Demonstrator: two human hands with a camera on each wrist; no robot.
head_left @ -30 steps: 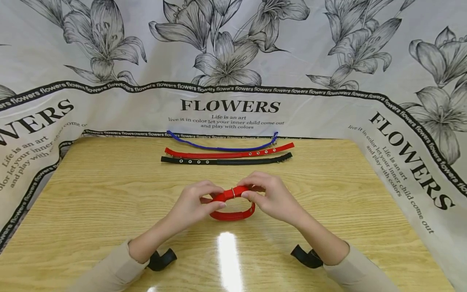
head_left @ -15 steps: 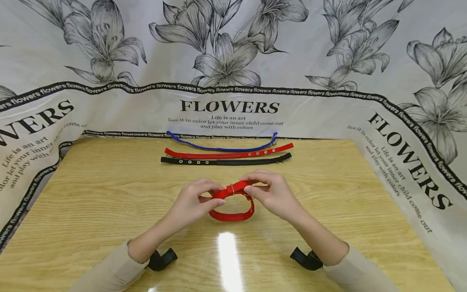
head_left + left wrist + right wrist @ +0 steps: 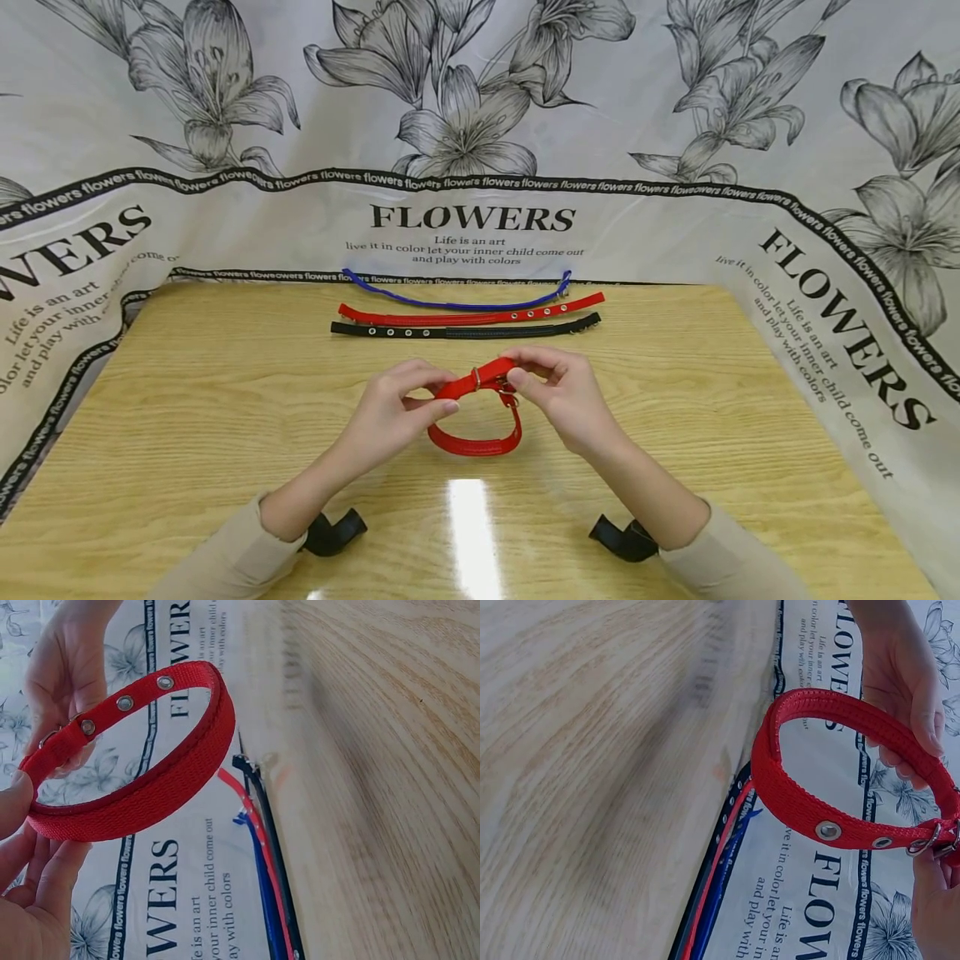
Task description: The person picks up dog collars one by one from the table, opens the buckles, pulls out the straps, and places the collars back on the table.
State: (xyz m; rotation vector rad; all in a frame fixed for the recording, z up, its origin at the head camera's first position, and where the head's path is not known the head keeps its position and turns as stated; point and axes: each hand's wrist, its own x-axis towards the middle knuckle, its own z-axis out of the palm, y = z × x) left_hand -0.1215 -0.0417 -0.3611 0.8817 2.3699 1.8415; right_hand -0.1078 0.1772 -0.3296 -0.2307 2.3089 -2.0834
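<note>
Both hands hold a red collar (image 3: 475, 447), bent round into a loop above the table. My left hand (image 3: 395, 410) pinches the band on the left, thumb in front and fingers behind. On the right, my right hand (image 3: 558, 395) pinches the strap by the buckle, whose metal partly shows beside the thumb. A metal keeper ring sits round the strap between the two hands. In the left wrist view the collar (image 3: 187, 757) shows several metal eyelets along its band. The right wrist view shows the collar (image 3: 780, 784) with a metal ring close to the fingers.
Behind the hands a black collar (image 3: 495, 332), a red collar (image 3: 427, 319) and a blue collar (image 3: 450, 305) lie stretched out side by side on the wooden table (image 3: 225, 400). A flower-printed cloth (image 3: 637, 233) hangs along the back and sides. Black straps (image 3: 333, 533) hang at the wrists.
The right hand has shifted slightly up and to the right with the strap. More of the buckle now shows, and the strap between the hands slants more. The left hand has barely moved.
</note>
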